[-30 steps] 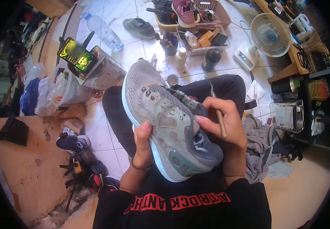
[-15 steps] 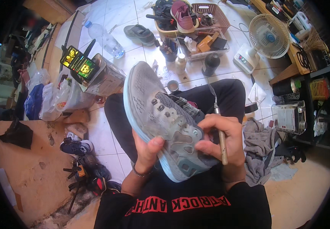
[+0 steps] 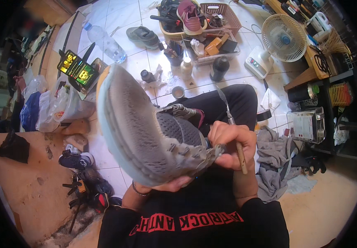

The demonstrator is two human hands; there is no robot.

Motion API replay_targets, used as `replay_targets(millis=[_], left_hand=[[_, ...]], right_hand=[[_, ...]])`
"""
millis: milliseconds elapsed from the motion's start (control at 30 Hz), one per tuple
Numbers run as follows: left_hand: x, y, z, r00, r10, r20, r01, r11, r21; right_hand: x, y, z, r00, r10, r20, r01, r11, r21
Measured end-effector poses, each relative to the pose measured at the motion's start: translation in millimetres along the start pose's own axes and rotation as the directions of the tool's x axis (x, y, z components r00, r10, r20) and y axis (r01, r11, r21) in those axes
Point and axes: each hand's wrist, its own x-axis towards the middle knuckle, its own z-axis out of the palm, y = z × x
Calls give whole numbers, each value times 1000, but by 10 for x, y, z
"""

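A grey sneaker (image 3: pixel 133 124) with a pale blue sole is held up over my lap, its toe end large and raised at the left. Beneath it, my left hand (image 3: pixel 174 183) grips the shoe, with most of the fingers hidden behind it. My right hand (image 3: pixel 234 142) pinches the sneaker's upper near the eyelets with thumb and fingertips. Across the same hand lies a slim tool with a wooden handle (image 3: pixel 241 158) and a narrow metal blade, held between the fingers. The blade points up and away from the shoe.
On the tiled floor ahead stand a small cup (image 3: pixel 178 92), a dark bottle (image 3: pixel 219 69), a white bottle (image 3: pixel 186 68) and baskets of supplies (image 3: pixel 224 18). A fan (image 3: pixel 283 38) is at the right. A phone (image 3: pixel 78 72) is propped at the left; a grey cloth (image 3: pixel 273 161) lies right.
My hands have tilted and turned the sneaker, bringing its toe and upper round to the left. My left hand has slipped lower beneath it. The tool stays in my right hand.
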Motion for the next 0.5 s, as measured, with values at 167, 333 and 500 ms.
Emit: replay_targets(millis=[167, 333, 500], left_hand=[[276, 60, -1, 946, 322, 31, -323, 942, 93], [385, 75, 83, 910, 391, -136, -387, 920, 57], [367, -1, 99, 951, 288, -115, -301, 947, -113]], right_hand=[[78, -170, 21, 993, 40, 111, -25, 991, -134], [61, -90, 90, 967, -10, 253, 55, 984, -170], [-12, -52, 132, 973, -119, 198, 163, 961, -222]])
